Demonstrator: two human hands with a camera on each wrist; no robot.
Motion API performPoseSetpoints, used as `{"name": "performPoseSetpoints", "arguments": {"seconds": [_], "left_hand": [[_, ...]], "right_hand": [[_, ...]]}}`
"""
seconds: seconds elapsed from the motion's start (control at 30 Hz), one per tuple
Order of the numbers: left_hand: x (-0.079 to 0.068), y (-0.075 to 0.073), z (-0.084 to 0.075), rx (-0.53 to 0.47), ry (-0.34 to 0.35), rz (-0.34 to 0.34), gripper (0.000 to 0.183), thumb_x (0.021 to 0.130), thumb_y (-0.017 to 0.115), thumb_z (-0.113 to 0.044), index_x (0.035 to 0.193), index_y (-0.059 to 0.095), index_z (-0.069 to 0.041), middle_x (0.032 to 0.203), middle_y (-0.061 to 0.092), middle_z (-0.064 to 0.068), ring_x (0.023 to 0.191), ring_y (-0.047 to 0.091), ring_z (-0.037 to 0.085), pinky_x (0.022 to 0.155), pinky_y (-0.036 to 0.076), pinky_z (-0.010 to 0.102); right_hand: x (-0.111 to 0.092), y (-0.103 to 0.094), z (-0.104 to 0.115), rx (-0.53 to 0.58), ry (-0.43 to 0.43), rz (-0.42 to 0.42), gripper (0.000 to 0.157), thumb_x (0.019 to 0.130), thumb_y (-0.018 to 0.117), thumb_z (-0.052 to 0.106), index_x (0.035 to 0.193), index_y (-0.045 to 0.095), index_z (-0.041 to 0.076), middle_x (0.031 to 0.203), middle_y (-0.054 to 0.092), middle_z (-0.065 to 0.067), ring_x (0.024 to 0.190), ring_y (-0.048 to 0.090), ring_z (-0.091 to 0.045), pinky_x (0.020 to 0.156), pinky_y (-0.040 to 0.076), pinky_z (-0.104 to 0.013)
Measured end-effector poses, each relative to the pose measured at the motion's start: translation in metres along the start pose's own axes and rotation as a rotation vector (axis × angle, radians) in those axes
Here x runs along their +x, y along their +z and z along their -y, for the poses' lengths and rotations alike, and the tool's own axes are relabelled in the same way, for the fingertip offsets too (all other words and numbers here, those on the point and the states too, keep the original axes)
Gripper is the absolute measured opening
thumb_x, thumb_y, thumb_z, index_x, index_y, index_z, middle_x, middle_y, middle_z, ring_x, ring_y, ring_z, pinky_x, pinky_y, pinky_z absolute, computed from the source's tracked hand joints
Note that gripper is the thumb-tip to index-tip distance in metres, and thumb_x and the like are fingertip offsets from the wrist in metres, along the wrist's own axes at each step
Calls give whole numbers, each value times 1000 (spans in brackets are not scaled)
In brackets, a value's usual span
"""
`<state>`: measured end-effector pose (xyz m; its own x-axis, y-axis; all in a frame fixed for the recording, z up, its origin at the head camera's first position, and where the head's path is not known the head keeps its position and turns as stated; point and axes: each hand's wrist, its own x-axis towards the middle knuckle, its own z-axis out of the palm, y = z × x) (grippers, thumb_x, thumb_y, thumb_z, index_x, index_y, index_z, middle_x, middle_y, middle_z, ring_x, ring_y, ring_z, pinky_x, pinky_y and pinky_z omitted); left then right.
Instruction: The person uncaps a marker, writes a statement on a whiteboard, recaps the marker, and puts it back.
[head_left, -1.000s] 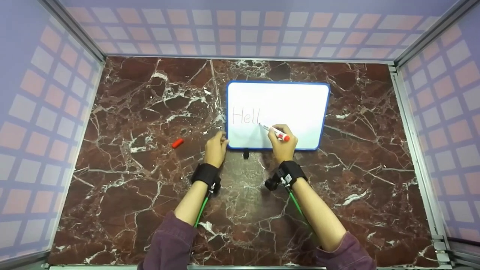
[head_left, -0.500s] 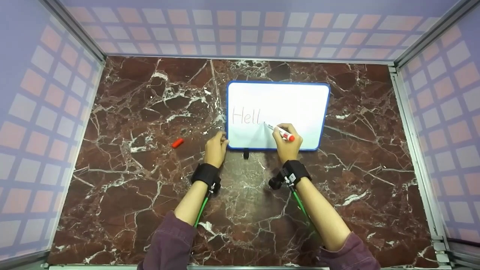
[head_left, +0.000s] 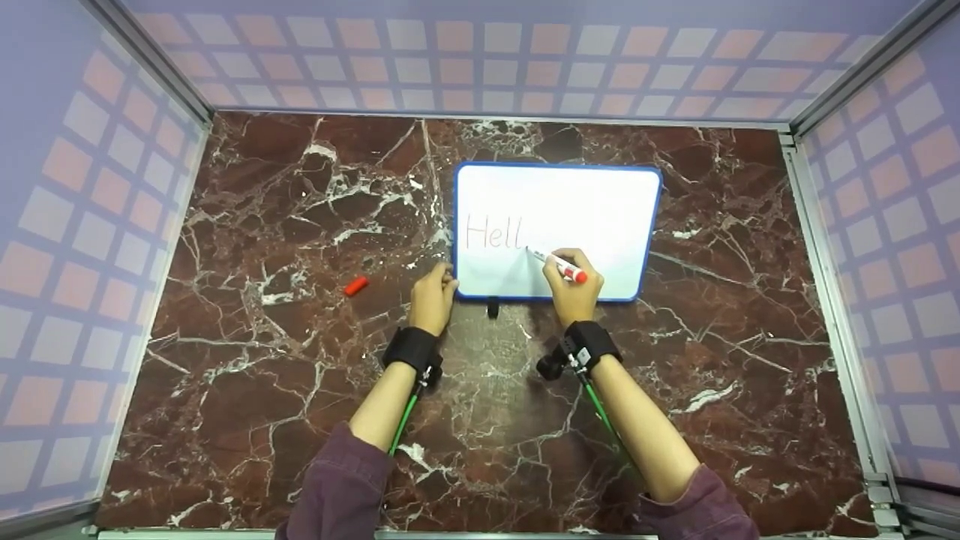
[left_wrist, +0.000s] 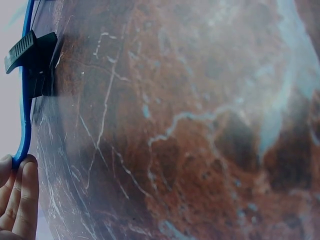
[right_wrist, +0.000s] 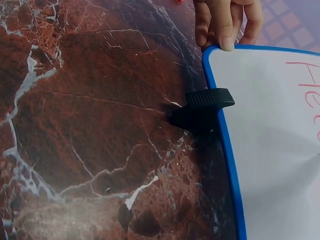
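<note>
Head view: whiteboard [head_left: 570, 196] on the counter [head_left: 285, 390], left hand [head_left: 432, 298] pinching its near-left corner, right hand [head_left: 576, 296] gripping the marker [head_left: 560, 264] over its face. Counter extends both sides toward checked walls [head_left: 885, 225]; black clip [head_left: 493, 307] on near edge, red cap [head_left: 356, 286] farther left.

Left hand [right_wrist: 227, 22] pinches a corner of the whiteboard [right_wrist: 270, 150], black clip [right_wrist: 210, 98] (kinda ribbed) just below that grip, red writing [right_wrist: 310, 85] down to its right.
</note>
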<state>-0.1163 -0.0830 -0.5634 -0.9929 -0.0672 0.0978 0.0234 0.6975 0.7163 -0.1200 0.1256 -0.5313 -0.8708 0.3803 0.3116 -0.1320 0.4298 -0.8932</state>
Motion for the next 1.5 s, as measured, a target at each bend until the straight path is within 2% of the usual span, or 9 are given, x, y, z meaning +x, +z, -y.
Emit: {"name": "performPoseSetpoints", "arguments": {"seconds": [0.37,0.63,0.73,0.87,1.03,1.27,1.5], "left_hand": [[0,0,0,5,-2,10,23,86,61,-10,107,61,-1,97,71,17,89,69,29,81,55,38],[1,0,0,-15,11,-1,22,85,61,-9,105,61,-1,94,71,17,86,69,27,80,55,38],[1,0,1,-17,13,2,22,85,61,-9,105,61,-1,94,71,17,86,69,27,80,56,38],[1,0,1,-17,12,-1,21,85,61,-9,104,61,0,93,70,17,86,69,28,80,56,38],[1,0,1,-10,13,-7,21,85,61,-9,104,61,-1,94,71,17,86,69,28,80,56,38],[1,0,1,9,28,9,23,86,60,-10,107,60,-1,95,70,16,88,68,28,80,55,38],[1,0,1,11,21,16,22,86,60,-10,107,60,-1,96,70,16,89,68,28,81,55,38]], "right_hand": [[2,4,4,34,-24,-12,11,78,66,8,85,68,0,79,71,-15,61,55,-1,52,40,-9],[2,-4,36,79,34,-19,12,80,63,3,87,65,-7,82,69,-21,65,58,3,58,46,-8],[3,-5,37,83,60,-29,13,80,63,3,87,65,-7,82,69,-22,65,56,6,58,46,-8],[3,-3,25,83,70,-47,13,80,64,5,88,65,-6,83,70,-22,64,55,9,58,46,-7],[2,0,4,59,33,-67,12,79,66,10,86,66,0,79,71,-16,64,56,3,56,44,-8],[-1,-2,-1,32,34,-60,14,79,63,12,85,65,0,78,70,-15,63,59,-9,55,44,-10],[-5,-3,1,7,59,-74,10,78,65,7,84,66,0,76,70,-15,61,52,1,54,39,-9]]}}
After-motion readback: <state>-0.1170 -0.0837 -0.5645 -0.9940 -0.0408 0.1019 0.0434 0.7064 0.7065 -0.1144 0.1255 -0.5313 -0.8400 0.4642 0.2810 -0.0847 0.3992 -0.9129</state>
